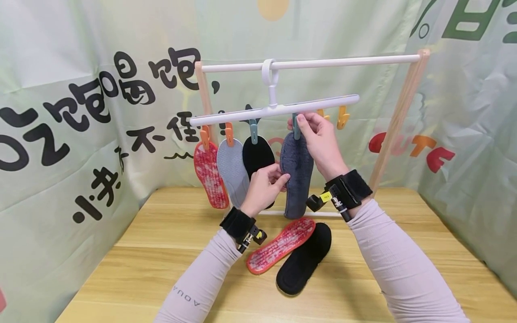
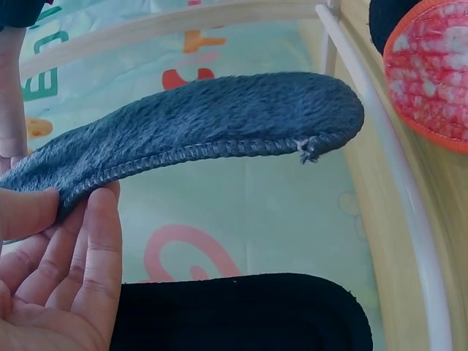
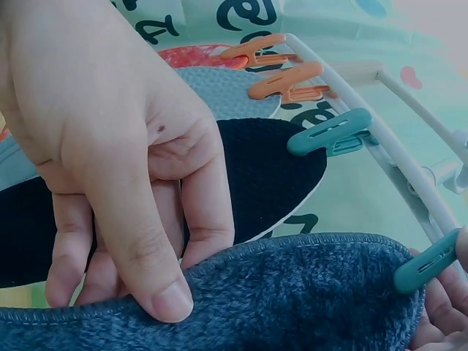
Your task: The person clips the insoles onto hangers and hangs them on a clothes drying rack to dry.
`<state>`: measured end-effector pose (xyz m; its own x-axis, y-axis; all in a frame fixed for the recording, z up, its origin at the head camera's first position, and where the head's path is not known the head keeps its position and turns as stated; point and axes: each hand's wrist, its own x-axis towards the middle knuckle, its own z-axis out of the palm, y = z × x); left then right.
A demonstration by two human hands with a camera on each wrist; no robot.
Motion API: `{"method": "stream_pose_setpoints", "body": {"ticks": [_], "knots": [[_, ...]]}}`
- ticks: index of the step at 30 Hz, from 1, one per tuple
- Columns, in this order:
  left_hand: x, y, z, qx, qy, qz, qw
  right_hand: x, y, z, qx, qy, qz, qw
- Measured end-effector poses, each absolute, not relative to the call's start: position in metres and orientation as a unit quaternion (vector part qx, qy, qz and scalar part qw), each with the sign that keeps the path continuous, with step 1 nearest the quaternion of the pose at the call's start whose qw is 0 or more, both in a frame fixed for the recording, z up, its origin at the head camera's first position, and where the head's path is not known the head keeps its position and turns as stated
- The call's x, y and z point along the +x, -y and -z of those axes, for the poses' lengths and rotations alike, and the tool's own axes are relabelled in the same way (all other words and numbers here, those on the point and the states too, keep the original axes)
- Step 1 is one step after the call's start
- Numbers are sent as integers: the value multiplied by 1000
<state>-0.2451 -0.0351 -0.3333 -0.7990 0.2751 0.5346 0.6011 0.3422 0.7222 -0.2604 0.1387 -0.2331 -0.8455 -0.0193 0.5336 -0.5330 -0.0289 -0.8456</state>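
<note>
A fuzzy dark blue-grey insole (image 1: 297,175) hangs upright below the white hanger (image 1: 242,115), its top edge in the bite of a teal clip (image 3: 430,265). My left hand (image 1: 264,186) pinches the insole's side edge between thumb and fingers, as the left wrist view also shows. Up at the hanger bar, my right hand (image 1: 323,143) pinches the teal clip, thumb in front and fingertips behind. Just left hangs a black insole (image 3: 274,172) from another teal clip (image 3: 330,133). A grey insole (image 1: 232,166) and a red-and-white one (image 1: 210,172) hang from orange clips (image 1: 229,134) farther left.
On the wooden table (image 1: 161,251) lie a red-and-white insole (image 1: 280,246) and a black insole (image 1: 304,260), partly overlapping. Yellow clips (image 1: 343,117) hang at the hanger's right end. A rack with a white rail (image 1: 343,63) carries the hanger. Printed curtains (image 1: 101,36) stand around.
</note>
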Motion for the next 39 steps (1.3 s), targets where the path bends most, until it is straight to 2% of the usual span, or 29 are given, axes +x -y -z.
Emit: {"method": "stream_pose_setpoints", "body": {"ticks": [12, 18, 39], "knots": [[-244, 36, 337, -270, 808, 500, 158, -260, -142, 238, 195, 683, -676, 197], [-244, 38, 337, -277, 797, 518, 140, -259, -148, 241, 175, 705, -656, 203], [-242, 40, 342, -266, 794, 533, 120, -251, -175, 257, 169, 722, -642, 193]]}}
